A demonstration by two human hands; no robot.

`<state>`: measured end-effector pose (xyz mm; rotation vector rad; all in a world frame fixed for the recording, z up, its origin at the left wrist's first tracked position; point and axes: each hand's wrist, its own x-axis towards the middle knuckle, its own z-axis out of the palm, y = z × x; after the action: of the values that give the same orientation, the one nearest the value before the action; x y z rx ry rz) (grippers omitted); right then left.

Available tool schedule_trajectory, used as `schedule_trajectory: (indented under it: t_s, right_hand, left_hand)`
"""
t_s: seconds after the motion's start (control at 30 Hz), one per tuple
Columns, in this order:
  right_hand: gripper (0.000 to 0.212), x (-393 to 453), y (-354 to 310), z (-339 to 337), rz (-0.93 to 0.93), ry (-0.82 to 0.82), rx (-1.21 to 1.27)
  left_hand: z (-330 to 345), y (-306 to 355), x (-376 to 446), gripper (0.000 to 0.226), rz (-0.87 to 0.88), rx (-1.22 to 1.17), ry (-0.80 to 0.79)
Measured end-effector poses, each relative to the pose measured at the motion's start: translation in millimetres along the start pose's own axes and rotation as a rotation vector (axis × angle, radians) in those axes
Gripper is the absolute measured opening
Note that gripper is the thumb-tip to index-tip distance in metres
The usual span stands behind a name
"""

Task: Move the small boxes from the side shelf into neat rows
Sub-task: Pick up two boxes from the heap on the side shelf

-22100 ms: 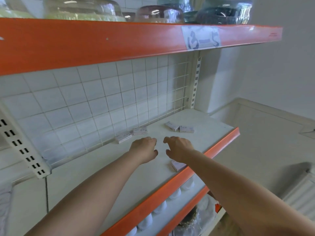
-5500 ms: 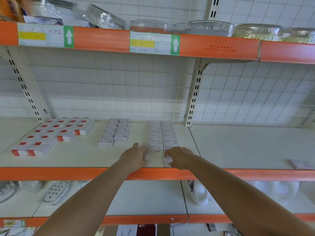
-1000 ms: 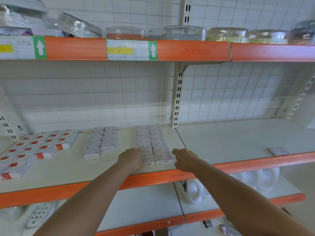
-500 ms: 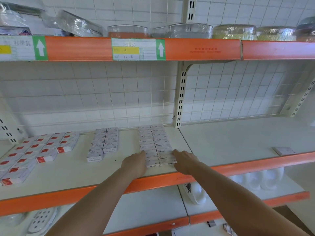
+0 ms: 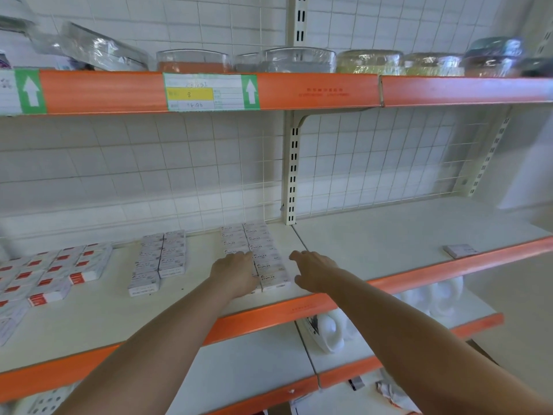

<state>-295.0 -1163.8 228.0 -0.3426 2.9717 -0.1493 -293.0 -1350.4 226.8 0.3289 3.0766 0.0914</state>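
Two neat rows of small white staple boxes run front to back on the white shelf beside the upright. My left hand lies flat over the front boxes of the left row, fingers straight. My right hand hovers just right of the right row, fingers relaxed, holding nothing. One lone small box lies far right on the side shelf near its orange edge.
Two more white box rows and a block of red-labelled boxes sit to the left. An orange-edged shelf above carries wrapped glass bowls. White items stand on the lower shelf. A slotted upright divides the bays.
My left hand has slid up onto the front of the left row. My right hand has drawn slightly off the right row to its side. The view has shifted a little.
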Motion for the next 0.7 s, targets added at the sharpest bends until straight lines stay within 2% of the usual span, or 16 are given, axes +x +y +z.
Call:
schedule_trajectory:
  t_s: [0.4,0.7]
  right_hand:
    - [0.052,-17,57,-5,-0.029,0.041,0.042]
    - [0.053,-30,142,-17,-0.063,0.037,0.027]
  left_hand:
    - [4,62,16,0.033,0.061,0.037,0.000]
    - [11,147,42,0.038,0.056,0.033,-0.016]
